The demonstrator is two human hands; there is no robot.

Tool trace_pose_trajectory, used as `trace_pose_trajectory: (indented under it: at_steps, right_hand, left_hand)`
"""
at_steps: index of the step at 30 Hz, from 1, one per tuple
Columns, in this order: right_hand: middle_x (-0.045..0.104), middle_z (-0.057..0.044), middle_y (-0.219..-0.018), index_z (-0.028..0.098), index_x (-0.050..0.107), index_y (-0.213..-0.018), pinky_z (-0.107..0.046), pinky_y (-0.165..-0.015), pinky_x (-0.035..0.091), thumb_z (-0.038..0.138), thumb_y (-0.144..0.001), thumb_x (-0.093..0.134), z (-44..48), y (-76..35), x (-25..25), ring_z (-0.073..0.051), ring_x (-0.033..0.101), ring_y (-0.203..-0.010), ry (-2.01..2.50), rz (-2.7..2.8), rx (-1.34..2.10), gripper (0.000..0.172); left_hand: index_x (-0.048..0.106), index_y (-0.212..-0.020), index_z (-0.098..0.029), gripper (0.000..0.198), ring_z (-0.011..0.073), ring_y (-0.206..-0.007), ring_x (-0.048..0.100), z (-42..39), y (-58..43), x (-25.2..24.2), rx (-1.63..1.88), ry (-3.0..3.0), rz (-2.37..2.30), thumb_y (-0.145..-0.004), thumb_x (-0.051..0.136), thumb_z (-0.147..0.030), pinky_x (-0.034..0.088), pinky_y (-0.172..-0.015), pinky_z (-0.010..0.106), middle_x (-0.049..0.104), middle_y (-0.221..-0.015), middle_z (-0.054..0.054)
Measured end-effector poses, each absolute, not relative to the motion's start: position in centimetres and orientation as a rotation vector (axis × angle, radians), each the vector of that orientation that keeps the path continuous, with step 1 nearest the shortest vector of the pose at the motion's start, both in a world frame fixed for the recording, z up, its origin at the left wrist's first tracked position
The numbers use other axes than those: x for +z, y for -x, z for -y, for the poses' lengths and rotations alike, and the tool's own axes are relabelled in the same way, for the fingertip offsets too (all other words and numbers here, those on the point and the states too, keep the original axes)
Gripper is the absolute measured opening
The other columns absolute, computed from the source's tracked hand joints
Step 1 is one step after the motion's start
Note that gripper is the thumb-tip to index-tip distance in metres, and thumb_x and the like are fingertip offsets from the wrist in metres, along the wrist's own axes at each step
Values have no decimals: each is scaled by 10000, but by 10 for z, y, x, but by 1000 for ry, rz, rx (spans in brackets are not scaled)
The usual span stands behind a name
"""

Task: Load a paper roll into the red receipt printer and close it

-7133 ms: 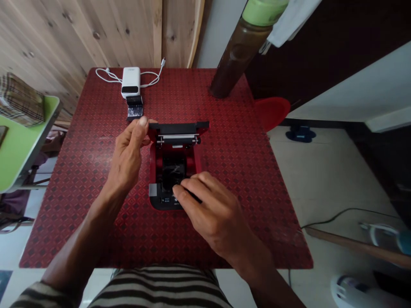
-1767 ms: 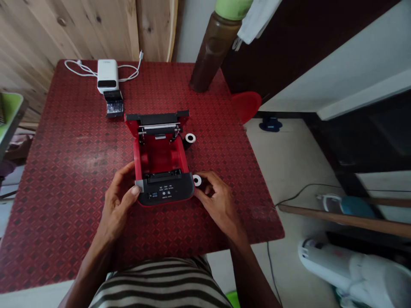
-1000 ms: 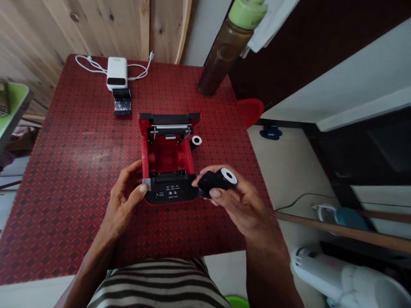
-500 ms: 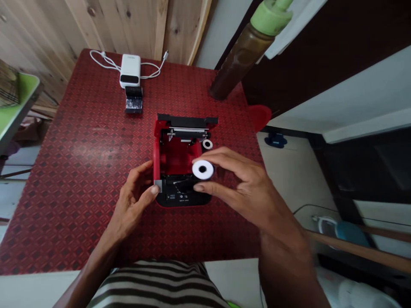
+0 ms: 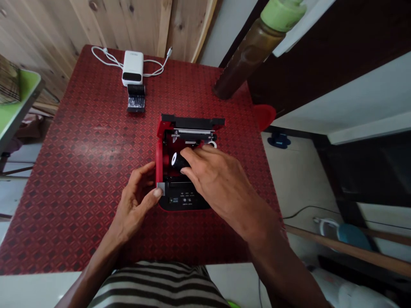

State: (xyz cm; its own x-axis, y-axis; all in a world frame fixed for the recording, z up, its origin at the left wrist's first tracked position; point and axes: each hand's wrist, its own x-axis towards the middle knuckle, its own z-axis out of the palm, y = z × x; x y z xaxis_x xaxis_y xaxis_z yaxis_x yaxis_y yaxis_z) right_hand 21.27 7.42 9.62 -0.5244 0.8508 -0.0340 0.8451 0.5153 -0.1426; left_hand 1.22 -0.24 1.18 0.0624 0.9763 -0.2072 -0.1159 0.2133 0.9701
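Note:
A small red and black printer (image 5: 185,199) stands with its lid (image 5: 192,121) open on the red patterned table (image 5: 90,162). My right hand (image 5: 218,184) reaches into the printer's open bay, its fingers closed round a black roll with a white end (image 5: 178,160). My left hand (image 5: 136,205) rests against the printer's front left corner, thumb on a grey tab, fingers curled and apart. A second roll (image 5: 213,144) peeks out beside the printer's right side, mostly hidden by my right hand.
At the far end lie a white power bank (image 5: 132,73) with a white cable (image 5: 105,57) and a small black device (image 5: 135,97). A tall brown bottle with a green cap (image 5: 247,55) stands at the back right. A green side table (image 5: 16,107) is at left.
My right hand picked up a black roll from the table beside the printer, turned it and lowered it into the open bay. My left hand stayed at the printer's front left corner.

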Motion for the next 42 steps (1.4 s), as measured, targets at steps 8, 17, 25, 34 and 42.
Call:
trace_pose_trajectory:
  at_steps: [8,17,25,34,42]
  right_hand:
    - [840,-128,-1050,194,739,-1174,-432,-896,594,-34,-1029,596,-79,-203,84,-312,786,-1025,1530,2683,177,306]
    - [827,-201,-1138,138,769,-1168,-489,-998,604,-21,-1069,486,-75,-192,88,-355,755,-1131,1578,2765,116,339]
    - [858,-145,-1063,168,822,-1071,-430,-869,606,-60,-1004,492,-95,-187,75,-303,810,-998,1607,2804,348,407]
    - [827,-104,-1286,194,781,-1193,-439,-1078,618,-35,-1052,568,-88,-215,81,-272,781,-1187,1391,2659,486,343]
    - [777,-136,-1285,169,777,-1253,-423,-957,645,45,-1105,605,-94,-218,81,-282,767,-1131,1265,2858,359,259]
  left_hand:
    - [654,-1533,-270,628,387,-1415,728,2,-13,13,1067,-1004,-1199,-1014,815,-585,622,-1150,569,737,-1555,149]
    - [668,-1542,-287,603,378,-1432,705,3,-12,11,1075,-1020,-1195,-1028,804,-571,576,-1210,578,711,-1586,136]
    - [664,-1553,-293,616,390,-1478,678,3,-13,11,1068,-1001,-1198,-1016,820,-551,593,-1202,577,708,-1594,126]
    - [656,-1554,-274,631,371,-1433,706,4,-13,13,1064,-1000,-1197,-1023,813,-575,590,-1207,560,716,-1569,134]
    - [627,-1569,-279,638,370,-1430,714,3,-11,8,1060,-1005,-1195,-1034,804,-578,613,-1168,565,718,-1582,134]
